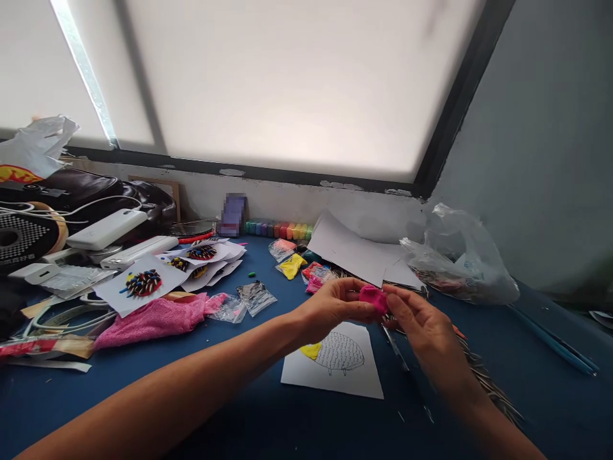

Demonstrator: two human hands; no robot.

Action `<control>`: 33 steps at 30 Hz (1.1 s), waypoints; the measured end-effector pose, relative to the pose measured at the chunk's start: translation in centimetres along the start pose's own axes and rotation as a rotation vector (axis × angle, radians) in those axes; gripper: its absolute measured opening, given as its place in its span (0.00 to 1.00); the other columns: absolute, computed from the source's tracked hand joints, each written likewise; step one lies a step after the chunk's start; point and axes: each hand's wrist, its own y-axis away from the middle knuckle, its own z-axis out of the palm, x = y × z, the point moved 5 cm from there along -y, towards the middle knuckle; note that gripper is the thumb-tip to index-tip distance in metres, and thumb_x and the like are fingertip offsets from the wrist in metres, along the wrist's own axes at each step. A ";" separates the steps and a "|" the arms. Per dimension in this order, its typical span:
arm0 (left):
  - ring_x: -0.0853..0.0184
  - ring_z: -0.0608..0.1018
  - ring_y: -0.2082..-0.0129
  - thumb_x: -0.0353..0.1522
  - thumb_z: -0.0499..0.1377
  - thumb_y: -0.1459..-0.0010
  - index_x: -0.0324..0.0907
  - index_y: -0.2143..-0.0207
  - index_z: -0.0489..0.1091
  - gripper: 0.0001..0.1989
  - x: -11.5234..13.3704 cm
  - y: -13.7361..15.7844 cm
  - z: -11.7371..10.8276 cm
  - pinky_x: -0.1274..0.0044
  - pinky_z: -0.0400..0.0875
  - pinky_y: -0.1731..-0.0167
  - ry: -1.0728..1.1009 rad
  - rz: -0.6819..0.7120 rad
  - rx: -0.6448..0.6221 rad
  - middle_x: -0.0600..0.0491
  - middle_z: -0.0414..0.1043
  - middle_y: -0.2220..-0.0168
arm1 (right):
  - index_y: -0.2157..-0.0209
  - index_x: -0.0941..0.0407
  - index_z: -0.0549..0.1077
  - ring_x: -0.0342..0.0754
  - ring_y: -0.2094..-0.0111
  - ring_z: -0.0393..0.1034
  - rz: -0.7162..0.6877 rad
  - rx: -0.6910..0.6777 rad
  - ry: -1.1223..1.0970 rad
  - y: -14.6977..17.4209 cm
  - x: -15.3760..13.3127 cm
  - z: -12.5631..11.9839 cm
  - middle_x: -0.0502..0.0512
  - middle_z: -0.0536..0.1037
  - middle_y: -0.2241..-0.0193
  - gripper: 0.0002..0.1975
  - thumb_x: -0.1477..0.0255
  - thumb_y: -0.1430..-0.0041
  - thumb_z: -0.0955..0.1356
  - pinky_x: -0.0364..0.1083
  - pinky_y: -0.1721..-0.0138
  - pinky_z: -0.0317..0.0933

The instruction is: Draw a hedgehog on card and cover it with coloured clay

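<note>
A lump of bright pink modelling clay (373,298) is pinched between my two hands above the table. My left hand (338,301) grips its left side with closed fingers. On its right side, the thumb and fingers of my right hand (421,319) press against it. Below them lies a white paper (330,387) with a drawn oval animal (341,351), short legs and wavy lines on its body. Yellow clay (311,351) covers the animal's left end. A thin metal tool (396,348) rests on the table beside the paper, partly behind my right hand.
Decorated cards (143,284), a pink cloth (156,319) and white power banks (108,230) crowd the left. Yellow clay in a packet (291,266) and a row of coloured clays (280,229) sit behind. A plastic bag (472,259) and blue sticks (550,338) are at right.
</note>
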 end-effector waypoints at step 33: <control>0.68 0.81 0.70 0.38 0.70 0.51 0.36 0.55 0.74 0.23 -0.1 1.0 1.3 0.74 0.75 0.60 0.026 -0.054 -0.059 0.46 0.79 0.64 | 0.59 0.52 0.81 0.57 0.53 0.75 -0.097 0.023 -0.034 0.1 -0.7 -0.4 0.57 0.82 0.56 0.21 0.53 0.49 0.73 0.54 0.49 0.68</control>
